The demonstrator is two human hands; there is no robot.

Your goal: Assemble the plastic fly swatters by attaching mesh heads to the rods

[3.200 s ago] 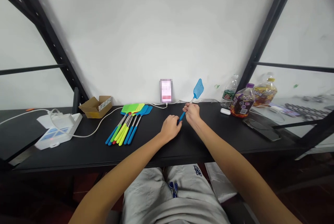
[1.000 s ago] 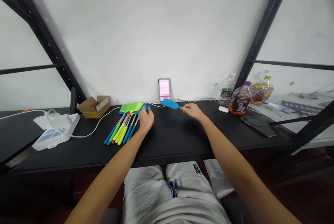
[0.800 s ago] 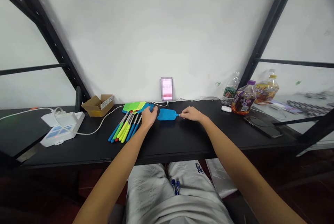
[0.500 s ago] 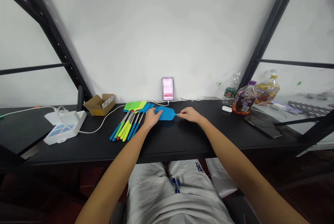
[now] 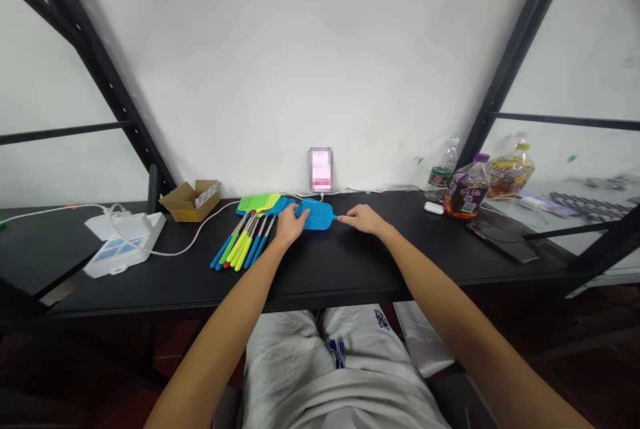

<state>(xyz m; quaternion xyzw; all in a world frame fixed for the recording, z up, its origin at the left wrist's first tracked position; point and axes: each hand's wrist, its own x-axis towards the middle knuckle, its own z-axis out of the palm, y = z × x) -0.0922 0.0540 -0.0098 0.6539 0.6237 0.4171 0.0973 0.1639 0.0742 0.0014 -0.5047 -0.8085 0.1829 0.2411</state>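
A blue plastic fly swatter (image 5: pixel 316 215) lies flat on the black desk (image 5: pixel 400 269), its mesh head spread and its narrow neck pointing right. My left hand (image 5: pixel 290 224) rests palm-down on the head's left end, with the fingers lying on the mesh. My right hand (image 5: pixel 363 219) sits to the right, its fingertips at the swatter's neck. Just left of my left hand, several fly swatters (image 5: pixel 240 247) lie fanned out, with green and blue heads and lime and blue handles. Their heads overlap, and my left hand hides part of the nearest blue one.
A blurred upright phone (image 5: pixel 321 169) leans on the wall behind the swatter, with white cables along the desk. At left are a cardboard box (image 5: pixel 190 200) and white power strip (image 5: pixel 123 242). At right stand several bottles (image 5: pixel 467 194), with a phone (image 5: pixel 503 242) lying flat.
The blue swatter, held upright between my hands earlier, now lies flat on the desk beside the other swatters. Both hands have come down to it, and my left hand has moved left.
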